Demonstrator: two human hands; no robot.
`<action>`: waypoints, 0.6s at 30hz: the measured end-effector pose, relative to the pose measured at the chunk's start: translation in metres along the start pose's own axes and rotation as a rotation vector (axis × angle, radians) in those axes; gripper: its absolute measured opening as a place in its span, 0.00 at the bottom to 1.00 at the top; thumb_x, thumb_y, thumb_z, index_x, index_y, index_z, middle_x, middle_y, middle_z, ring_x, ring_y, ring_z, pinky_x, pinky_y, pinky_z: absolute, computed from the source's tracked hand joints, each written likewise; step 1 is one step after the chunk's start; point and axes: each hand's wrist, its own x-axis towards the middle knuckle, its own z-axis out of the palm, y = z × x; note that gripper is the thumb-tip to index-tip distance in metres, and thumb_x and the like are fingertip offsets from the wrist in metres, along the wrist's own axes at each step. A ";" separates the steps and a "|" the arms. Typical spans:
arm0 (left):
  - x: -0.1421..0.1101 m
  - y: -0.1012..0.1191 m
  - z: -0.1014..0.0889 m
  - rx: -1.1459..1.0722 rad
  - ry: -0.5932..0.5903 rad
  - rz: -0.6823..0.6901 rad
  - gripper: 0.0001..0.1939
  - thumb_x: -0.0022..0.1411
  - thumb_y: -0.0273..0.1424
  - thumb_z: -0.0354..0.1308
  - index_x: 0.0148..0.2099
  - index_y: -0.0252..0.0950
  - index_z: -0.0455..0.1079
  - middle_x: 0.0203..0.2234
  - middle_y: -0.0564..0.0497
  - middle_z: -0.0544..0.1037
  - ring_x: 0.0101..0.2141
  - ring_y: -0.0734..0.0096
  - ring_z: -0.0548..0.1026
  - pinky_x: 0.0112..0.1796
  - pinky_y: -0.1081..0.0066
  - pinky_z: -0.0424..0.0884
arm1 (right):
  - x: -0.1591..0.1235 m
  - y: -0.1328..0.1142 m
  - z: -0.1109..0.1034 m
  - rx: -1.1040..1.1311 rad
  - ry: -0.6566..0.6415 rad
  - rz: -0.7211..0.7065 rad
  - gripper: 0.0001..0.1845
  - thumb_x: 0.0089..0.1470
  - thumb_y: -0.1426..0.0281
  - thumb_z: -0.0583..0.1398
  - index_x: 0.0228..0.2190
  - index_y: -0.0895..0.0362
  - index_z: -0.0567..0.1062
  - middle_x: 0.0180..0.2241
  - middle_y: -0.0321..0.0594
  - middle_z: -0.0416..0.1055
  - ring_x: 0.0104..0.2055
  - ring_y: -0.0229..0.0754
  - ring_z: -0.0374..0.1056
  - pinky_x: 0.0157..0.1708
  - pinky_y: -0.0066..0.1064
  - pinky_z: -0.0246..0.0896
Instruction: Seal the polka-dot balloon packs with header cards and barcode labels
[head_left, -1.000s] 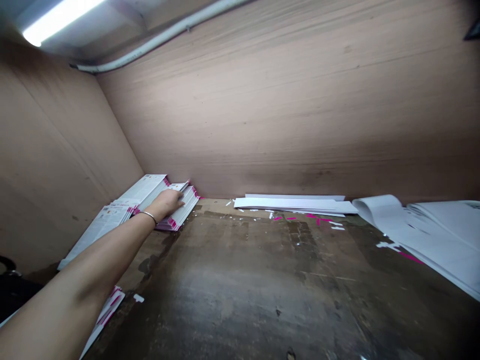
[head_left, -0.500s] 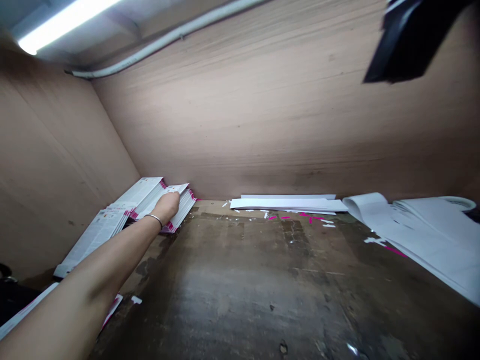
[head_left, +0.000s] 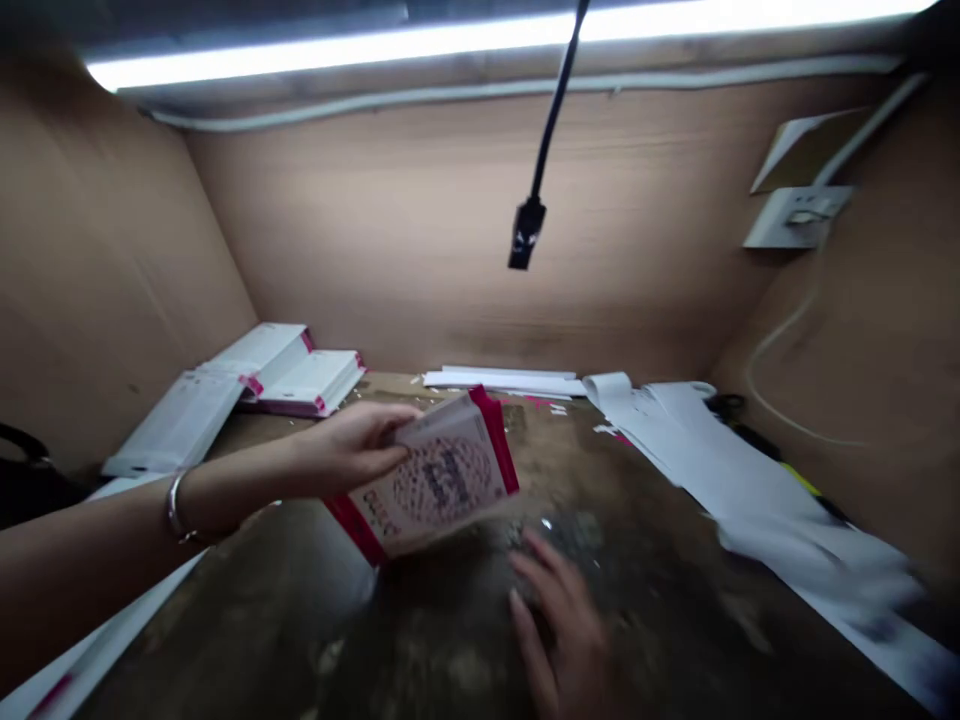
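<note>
My left hand (head_left: 367, 445), with a silver bangle at the wrist, grips a flat printed packet (head_left: 442, 480) by its upper left edge. The packet is white with pink-red ends and a round patterned print, and it is held tilted above the dark table (head_left: 420, 640). Below and to the right of it is my right hand (head_left: 559, 610), fingers apart and holding nothing, not touching the packet. Stacks of similar white and pink packets (head_left: 315, 375) lie at the back left. Motion blurs the packet's small print.
White paper strips (head_left: 502, 380) lie along the back wall. Long curled white sheets (head_left: 735, 460) run down the right side. A black cable (head_left: 529, 230) hangs over the middle. A socket (head_left: 799, 217) with a white lead is on the right wall. Pink and white scraps dot the table.
My left hand has come from the back-left stack towards the middle with a packet in it. My right hand has entered view. The camera has turned right, bringing the socket into view.
</note>
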 end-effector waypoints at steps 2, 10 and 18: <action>-0.012 0.020 0.033 -0.014 -0.175 0.057 0.14 0.59 0.28 0.48 0.47 0.35 0.67 0.34 0.52 0.76 0.34 0.70 0.73 0.33 0.76 0.66 | 0.002 -0.004 -0.018 -0.145 0.213 -0.079 0.20 0.58 0.68 0.55 0.52 0.56 0.64 0.59 0.50 0.55 0.60 0.53 0.53 0.54 0.51 0.57; -0.013 0.046 0.064 0.270 -0.337 0.124 0.11 0.58 0.25 0.48 0.42 0.35 0.67 0.29 0.50 0.76 0.27 0.69 0.71 0.28 0.74 0.63 | 0.069 -0.062 -0.075 -0.422 -0.367 -0.326 0.28 0.51 0.69 0.63 0.53 0.62 0.65 0.51 0.51 0.67 0.57 0.53 0.58 0.55 0.45 0.54; -0.059 0.024 0.073 -0.059 0.565 -0.028 0.25 0.55 0.37 0.60 0.54 0.39 0.64 0.46 0.46 0.74 0.47 0.58 0.71 0.50 0.61 0.65 | 0.083 -0.052 -0.053 -0.307 -0.635 -0.131 0.07 0.52 0.72 0.58 0.26 0.60 0.76 0.23 0.42 0.74 0.28 0.45 0.71 0.26 0.29 0.62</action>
